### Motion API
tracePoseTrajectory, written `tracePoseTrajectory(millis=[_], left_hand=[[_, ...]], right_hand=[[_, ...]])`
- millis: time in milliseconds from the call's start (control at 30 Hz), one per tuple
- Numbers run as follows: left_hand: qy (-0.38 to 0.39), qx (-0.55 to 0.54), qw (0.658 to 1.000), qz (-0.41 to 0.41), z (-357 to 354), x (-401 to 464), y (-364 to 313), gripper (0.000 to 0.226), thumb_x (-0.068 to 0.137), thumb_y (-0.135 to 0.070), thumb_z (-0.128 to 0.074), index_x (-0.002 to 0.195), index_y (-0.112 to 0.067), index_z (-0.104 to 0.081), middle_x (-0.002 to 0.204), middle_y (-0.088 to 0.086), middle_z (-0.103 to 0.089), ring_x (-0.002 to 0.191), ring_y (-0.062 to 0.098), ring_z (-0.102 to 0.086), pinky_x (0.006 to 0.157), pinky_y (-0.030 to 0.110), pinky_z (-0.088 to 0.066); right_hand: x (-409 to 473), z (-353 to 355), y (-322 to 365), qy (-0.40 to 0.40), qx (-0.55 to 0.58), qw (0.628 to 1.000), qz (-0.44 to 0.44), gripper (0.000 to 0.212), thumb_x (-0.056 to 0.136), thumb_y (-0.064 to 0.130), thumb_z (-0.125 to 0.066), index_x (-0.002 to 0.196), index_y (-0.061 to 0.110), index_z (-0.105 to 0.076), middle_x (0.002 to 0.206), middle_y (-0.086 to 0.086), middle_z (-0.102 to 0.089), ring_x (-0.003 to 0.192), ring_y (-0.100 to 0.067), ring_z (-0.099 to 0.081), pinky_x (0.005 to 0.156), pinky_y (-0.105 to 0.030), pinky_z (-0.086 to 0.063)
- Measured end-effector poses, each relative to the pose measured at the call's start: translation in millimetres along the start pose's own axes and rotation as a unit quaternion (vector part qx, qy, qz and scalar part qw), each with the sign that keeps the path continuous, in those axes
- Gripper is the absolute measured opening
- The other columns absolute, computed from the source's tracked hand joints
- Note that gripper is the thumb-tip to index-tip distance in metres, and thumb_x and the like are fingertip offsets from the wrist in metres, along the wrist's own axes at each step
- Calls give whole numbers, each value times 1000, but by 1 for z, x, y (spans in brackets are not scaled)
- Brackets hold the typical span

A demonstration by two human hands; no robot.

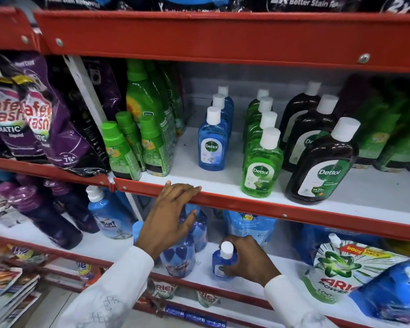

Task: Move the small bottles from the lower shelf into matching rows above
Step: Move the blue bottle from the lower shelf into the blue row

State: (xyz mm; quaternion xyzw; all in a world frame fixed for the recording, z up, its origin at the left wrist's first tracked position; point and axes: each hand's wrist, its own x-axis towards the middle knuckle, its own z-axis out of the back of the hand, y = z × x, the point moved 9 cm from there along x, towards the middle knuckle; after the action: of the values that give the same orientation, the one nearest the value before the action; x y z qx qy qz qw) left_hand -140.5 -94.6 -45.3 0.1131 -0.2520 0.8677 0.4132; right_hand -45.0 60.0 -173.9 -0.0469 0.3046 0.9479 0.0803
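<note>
A small blue bottle (220, 263) with a white cap stands on the lower shelf (118, 247), and my right hand (249, 259) is closed around its right side. My left hand (171, 216) rests with fingers spread on the red front edge (246, 204) of the shelf above, holding nothing. On that upper shelf stand a row of blue Dettol bottles (211, 140), a row of green Dettol bottles (260, 162) and a row of larger dark Dettol bottles (322, 162).
Green detergent bottles (128, 147) and purple pouches (33, 119) fill the upper shelf's left. On the lower shelf are a Surf Excel bottle (109, 216), blue bottles (182, 252) behind my left hand, purple bottles (45, 216) and Ariel pouches (341, 271).
</note>
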Motion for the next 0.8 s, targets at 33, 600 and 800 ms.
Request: tracePoseTrajectory(millis=[33,600,800], left_hand=[[0,1,1000,0,0,0,1,54,89,-31,-58,141,-28,-45,132,-3,-56,128,15,-45,125,44,-18],[-34,25,999,22,13,-8,26,55,82,-38,-50,136,-27,-47,129,-3,-57,126,16,-45,123,39,-15],[-44,25,999,16,17,-7,29,54,82,-38,-50,134,-25,-50,128,-4,-60,123,13,-46,120,32,-15]], right_hand=[[-5,15,12,-19,13,1000,10,40,59,35,-83,89,31,-56,85,10,-66,77,-14,-60,62,-25,-47],[14,211,162,-297,98,942,124,44,66,27,-80,107,22,-63,87,-3,-75,74,-28,-68,65,-44,-57],[52,196,155,-262,65,959,89,47,67,28,-78,109,21,-59,89,-6,-75,76,-26,-70,67,-45,-59]])
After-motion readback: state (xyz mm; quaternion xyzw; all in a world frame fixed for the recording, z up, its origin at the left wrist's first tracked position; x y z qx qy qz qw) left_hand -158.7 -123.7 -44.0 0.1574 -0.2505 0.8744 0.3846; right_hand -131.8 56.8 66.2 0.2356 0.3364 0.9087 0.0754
